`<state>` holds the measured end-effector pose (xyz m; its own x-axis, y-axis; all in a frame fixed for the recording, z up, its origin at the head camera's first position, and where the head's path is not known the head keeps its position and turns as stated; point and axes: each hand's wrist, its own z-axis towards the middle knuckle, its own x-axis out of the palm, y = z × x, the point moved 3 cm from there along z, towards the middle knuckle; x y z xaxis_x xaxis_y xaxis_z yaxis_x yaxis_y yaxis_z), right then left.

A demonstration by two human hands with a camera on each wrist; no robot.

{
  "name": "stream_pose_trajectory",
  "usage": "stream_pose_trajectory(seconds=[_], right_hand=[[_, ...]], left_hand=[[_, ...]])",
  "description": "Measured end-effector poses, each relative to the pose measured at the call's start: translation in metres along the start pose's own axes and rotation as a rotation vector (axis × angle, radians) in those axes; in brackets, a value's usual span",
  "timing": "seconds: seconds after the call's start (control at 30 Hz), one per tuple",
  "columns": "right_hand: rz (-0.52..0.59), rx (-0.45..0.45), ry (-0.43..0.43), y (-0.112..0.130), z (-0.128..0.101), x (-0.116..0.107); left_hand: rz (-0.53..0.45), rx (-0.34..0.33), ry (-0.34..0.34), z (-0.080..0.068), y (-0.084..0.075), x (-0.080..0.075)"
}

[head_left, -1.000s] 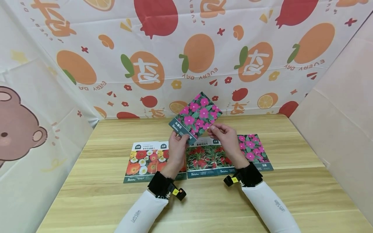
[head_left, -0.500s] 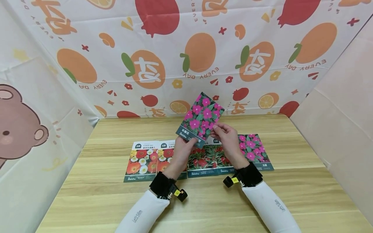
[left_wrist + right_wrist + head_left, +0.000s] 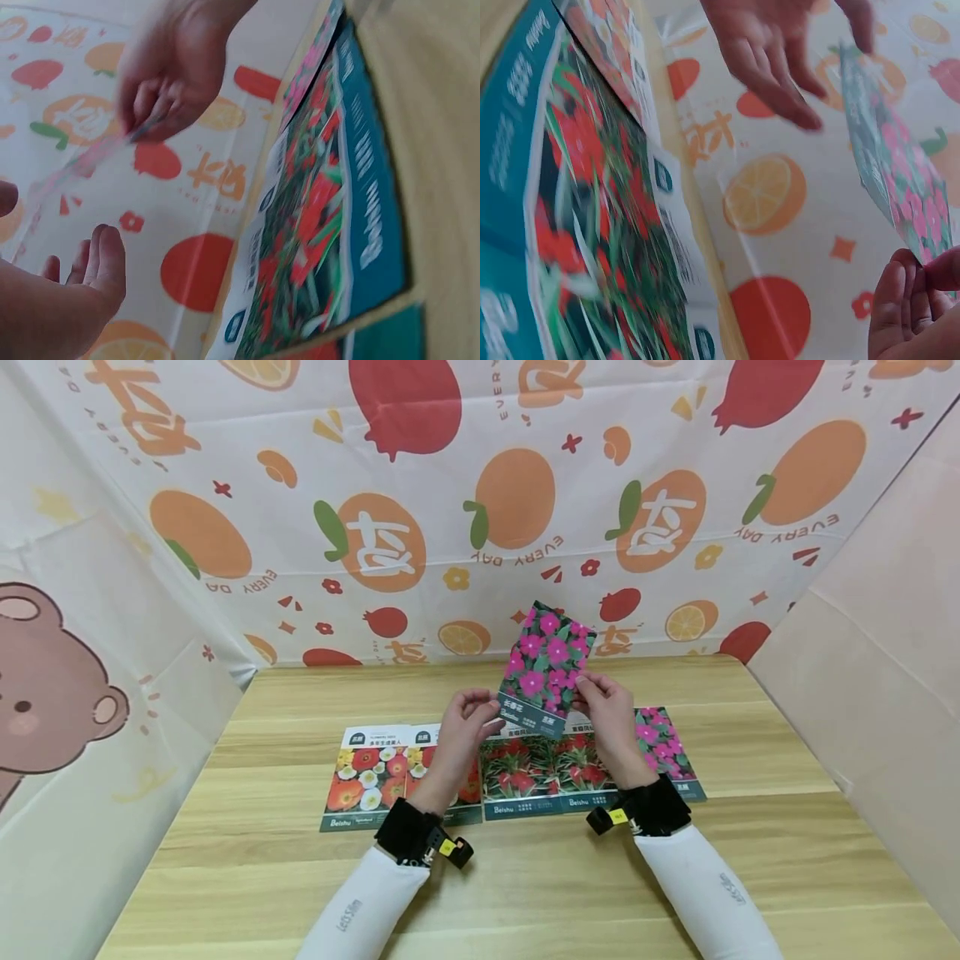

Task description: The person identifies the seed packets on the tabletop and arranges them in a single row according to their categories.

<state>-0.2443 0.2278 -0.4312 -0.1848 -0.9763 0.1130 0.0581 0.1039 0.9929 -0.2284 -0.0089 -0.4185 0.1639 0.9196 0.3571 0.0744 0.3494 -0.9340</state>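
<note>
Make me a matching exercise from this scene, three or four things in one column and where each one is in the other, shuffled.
Things:
1. pink flower seed packet
2. orange and white flower packet
3. red flower packets
4. left hand

Places:
A. flat on the table, at the row's left end
B. flat on the table, between the two wrists
C. pinched by the right hand, raised above the row
D. open beside the raised packet's lower left corner

Pairs: 1-C, 2-A, 3-B, 4-D

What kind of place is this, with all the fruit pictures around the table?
Probably a small staged recording booth, not a home or shop: a wooden table is walled in by a hung fruit-print cloth, and the person's wrists carry small strapped-on cameras while they handle seed packets.
</note>
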Motion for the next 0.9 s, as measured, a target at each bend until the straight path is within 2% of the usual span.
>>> stream_pose_trajectory(seconds=[0.1,0.3,0.47,0.6,0.9], right_hand=[[-0.068,0.051,-0.028,0.023,-0.004,-0.010],[-0.272,0.041,-0.085,0.031,0.013,-0.061],[-0.456,0.027,-0.102,0.041,0.020,-0.102],[-0.612,0.025,-0.112,0.043,0.021,-0.131],[-0.867,0.072,-0.099,0.033,0.022,-0.194]], left_hand=[[-0.007,0.027,-0.006,0.002,-0.003,-0.006],[0.056,0.048,-0.003,0.004,-0.010,-0.017],[0.100,0.036,-0.021,0.005,-0.013,-0.021],[0.105,0.027,-0.024,0.005,-0.014,-0.022],[0.124,0.033,0.006,0.002,-0.016,-0.018]])
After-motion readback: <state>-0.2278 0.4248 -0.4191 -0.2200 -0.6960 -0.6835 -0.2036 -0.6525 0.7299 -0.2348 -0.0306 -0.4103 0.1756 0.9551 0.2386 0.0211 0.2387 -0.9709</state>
